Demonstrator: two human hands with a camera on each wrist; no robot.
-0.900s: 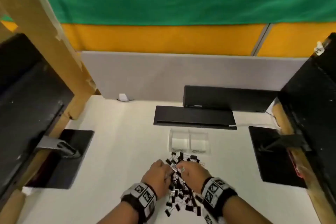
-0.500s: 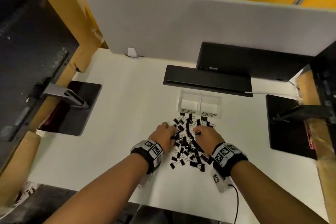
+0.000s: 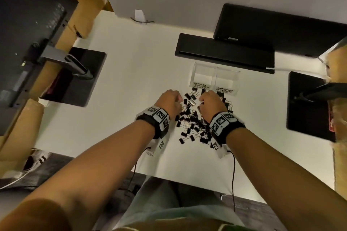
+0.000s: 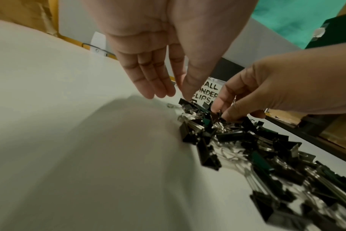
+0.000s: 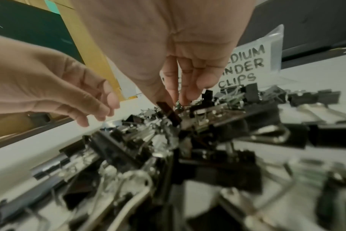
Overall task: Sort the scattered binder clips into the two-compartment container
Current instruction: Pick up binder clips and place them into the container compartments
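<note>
A heap of black binder clips (image 3: pixel 194 120) with silver handles lies on the white table (image 3: pixel 122 118), just in front of a clear two-compartment container (image 3: pixel 216 67). Its left label reads SMALL BINDER CLIPS (image 3: pixel 201 85) and its right label MEDIUM BINDER CLIPS (image 5: pixel 245 65). I see no clips inside either compartment. My left hand (image 4: pixel 176 95) hangs over the heap's far left edge, fingers relaxed and holding nothing, thumb tip touching a clip (image 4: pixel 185 102). My right hand (image 5: pixel 177 101) reaches into the heap's far side; thumb and fingers pinch a small black clip (image 5: pixel 169 113).
A flat black bar (image 3: pixel 223 52) lies right behind the container, with a black monitor (image 3: pixel 272 30) behind it. Black monitor bases stand at the left (image 3: pixel 75 80) and right (image 3: pixel 308 107). The table's front edge (image 3: pixel 178 179) runs close to my body.
The head view has tilted down. Both hands have slid forward along the heap to its end by the container, and the right fingers have dipped into the clips.
</note>
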